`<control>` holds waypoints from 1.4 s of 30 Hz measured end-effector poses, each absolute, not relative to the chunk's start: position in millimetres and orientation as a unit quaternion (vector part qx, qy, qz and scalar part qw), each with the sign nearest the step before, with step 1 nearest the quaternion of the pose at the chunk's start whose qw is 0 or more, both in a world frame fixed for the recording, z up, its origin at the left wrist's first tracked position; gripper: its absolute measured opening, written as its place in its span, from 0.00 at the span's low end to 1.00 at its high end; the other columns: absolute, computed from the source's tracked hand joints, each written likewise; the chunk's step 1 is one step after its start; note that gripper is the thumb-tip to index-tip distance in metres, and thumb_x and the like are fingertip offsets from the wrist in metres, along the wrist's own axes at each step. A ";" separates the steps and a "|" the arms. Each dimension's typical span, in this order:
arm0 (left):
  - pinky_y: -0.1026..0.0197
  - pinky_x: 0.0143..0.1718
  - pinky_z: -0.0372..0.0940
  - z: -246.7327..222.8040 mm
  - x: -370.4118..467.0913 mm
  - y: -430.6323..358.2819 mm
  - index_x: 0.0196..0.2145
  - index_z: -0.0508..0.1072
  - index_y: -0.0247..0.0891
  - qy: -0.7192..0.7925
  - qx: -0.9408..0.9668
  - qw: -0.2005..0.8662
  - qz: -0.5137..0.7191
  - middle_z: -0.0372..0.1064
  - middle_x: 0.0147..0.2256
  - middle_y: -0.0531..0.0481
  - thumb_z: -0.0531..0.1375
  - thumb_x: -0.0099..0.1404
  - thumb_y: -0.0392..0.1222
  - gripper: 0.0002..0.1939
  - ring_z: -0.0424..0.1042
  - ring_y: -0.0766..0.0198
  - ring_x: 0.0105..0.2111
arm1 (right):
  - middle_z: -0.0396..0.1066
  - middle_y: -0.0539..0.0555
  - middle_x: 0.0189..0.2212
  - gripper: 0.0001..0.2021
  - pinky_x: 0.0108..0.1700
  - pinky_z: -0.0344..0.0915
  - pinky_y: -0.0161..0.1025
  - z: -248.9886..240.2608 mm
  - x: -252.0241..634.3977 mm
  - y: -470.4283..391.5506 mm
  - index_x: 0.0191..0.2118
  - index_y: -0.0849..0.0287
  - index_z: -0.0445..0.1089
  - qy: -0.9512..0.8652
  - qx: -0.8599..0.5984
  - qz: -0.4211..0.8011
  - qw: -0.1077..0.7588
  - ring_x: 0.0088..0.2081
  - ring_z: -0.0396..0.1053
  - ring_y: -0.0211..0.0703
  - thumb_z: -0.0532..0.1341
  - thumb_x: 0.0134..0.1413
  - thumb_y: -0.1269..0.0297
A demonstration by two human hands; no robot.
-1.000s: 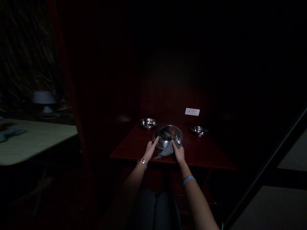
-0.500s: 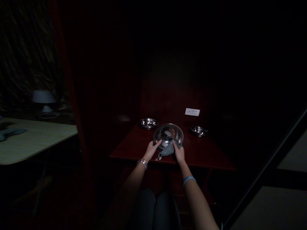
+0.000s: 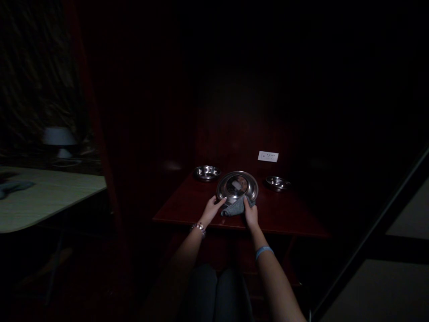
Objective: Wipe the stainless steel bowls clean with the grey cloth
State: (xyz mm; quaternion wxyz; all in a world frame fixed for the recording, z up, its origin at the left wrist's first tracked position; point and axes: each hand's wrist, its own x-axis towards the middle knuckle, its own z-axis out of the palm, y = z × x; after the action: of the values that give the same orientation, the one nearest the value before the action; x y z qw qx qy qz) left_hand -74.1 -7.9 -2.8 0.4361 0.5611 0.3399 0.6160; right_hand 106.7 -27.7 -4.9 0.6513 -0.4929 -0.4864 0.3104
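A large shiny metal bowl (image 3: 237, 184) is held tilted above the front of the dark red desk (image 3: 284, 214), its rounded underside facing me. My left hand (image 3: 212, 211) grips its lower left rim, thumb on the near side. At the lower right rim, my right hand (image 3: 250, 213) pinches a grey cloth (image 3: 235, 207) against the bowl, the thumb pressing on the cloth. The fingers behind the bowl are hidden.
Two smaller metal bowls stand on the desk, one at the back left (image 3: 207, 172), one at the right (image 3: 277, 183). A white socket plate (image 3: 268, 156) is on the back wall. Far left, a pale table (image 3: 50, 192) and a lamp (image 3: 59, 136) show.
The large bowl has shifted slightly up and to the right. The cloth and my right hand's thumb have moved a little with it along the lower rim.
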 end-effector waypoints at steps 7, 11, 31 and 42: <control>0.52 0.53 0.64 0.4 -74.6 -11.4 0.40 0.77 0.34 0.349 0.572 0.440 0.598 0.77 0.44 0.41 0.66 0.53 0.55 0.24 0.74 0.53 0.46 | 0.79 0.58 0.39 0.27 0.47 0.69 0.41 -7.5 107.6 -25.3 0.45 0.63 0.76 -0.483 -0.499 0.311 0.649 0.45 0.75 0.52 0.59 0.51 0.44; 0.53 0.52 0.65 -0.8 -75.3 -10.8 0.40 0.78 0.34 0.346 0.578 0.430 0.601 0.77 0.44 0.42 0.65 0.54 0.55 0.23 0.75 0.53 0.46 | 0.79 0.59 0.40 0.26 0.47 0.69 0.41 -8.8 107.9 -24.2 0.44 0.64 0.77 -0.487 -0.500 0.306 0.647 0.45 0.75 0.52 0.59 0.52 0.45; 0.57 0.39 0.67 -3.9 -78.4 -6.3 0.36 0.76 0.32 0.406 0.548 0.423 0.597 0.77 0.37 0.43 0.58 0.56 0.67 0.31 0.74 0.55 0.39 | 0.78 0.56 0.41 0.23 0.52 0.67 0.43 -4.5 105.0 -27.9 0.44 0.60 0.78 -0.538 -0.516 0.296 0.597 0.47 0.74 0.53 0.61 0.50 0.48; 0.53 0.50 0.64 -5.3 -76.2 -4.9 0.42 0.77 0.32 0.380 0.583 0.390 0.603 0.76 0.44 0.39 0.63 0.55 0.56 0.25 0.74 0.52 0.45 | 0.78 0.56 0.43 0.23 0.51 0.68 0.44 -3.9 105.8 -28.6 0.43 0.60 0.77 -0.532 -0.517 0.302 0.599 0.48 0.74 0.54 0.61 0.51 0.47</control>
State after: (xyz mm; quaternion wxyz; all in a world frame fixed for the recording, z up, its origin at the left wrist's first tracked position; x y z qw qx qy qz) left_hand -76.2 -4.9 -5.3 0.3904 0.5830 0.3799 0.6027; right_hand 105.8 -28.6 -3.9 0.5987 -0.5169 -0.5321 0.3020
